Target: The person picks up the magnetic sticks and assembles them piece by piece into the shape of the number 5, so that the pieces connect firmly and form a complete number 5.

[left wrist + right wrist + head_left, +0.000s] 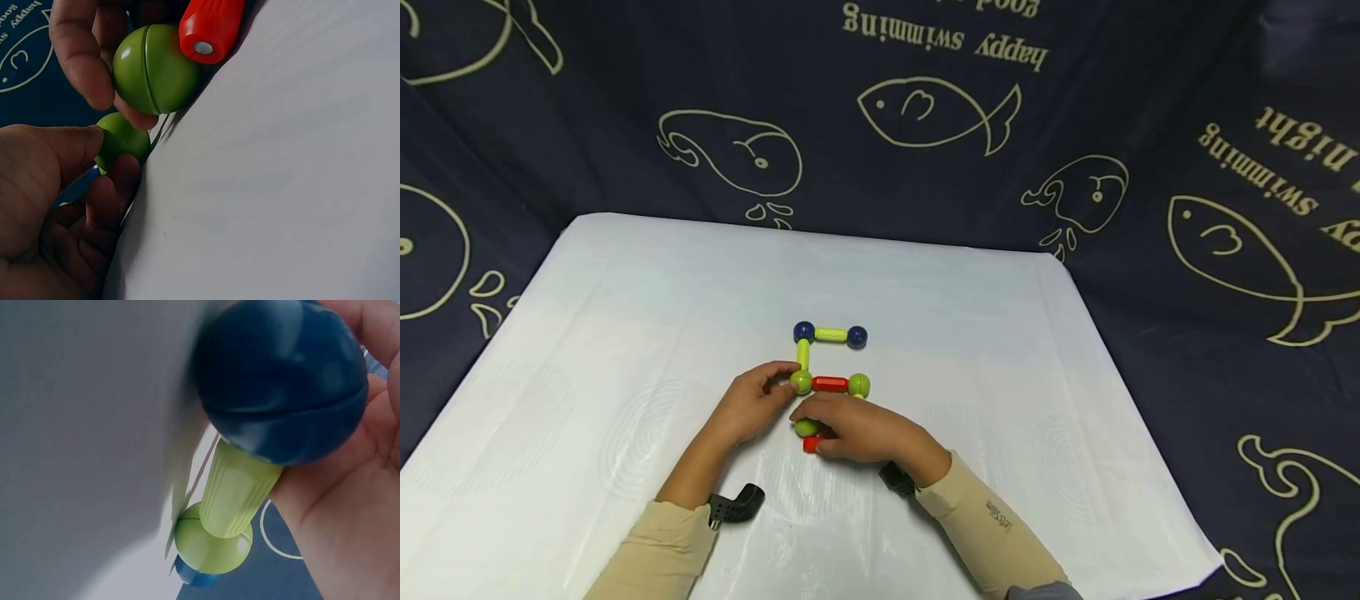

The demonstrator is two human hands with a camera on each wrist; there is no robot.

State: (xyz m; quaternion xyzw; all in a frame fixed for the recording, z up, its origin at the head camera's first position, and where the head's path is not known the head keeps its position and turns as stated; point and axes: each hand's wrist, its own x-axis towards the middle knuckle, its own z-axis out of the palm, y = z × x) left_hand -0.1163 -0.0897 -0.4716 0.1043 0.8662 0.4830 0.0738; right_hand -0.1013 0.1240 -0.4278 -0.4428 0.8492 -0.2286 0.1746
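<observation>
My left hand (752, 408) pinches a green ball (122, 144) between thumb and fingers, at the left corner of a figure of magnetic balls and rods. A yellow-green rod (802, 354) runs up from that ball, and a red rod (831, 384) runs right to another green ball (859, 385). Just below, my right hand (861, 427) curls its fingers round a nearer green ball (156, 69). Beside this ball sticks out a red rod (212, 28) with a bare metal tip. Under the right palm is a blue ball (281, 381), joined to a yellow-green rod (240, 487); the head view hides it.
Two blue balls, left (804, 332) and right (857, 337), with a yellow-green rod (831, 335) between them, form the figure's far side. All lies on a white-covered table (962, 333). A dark fish-print cloth (940, 183) hangs behind.
</observation>
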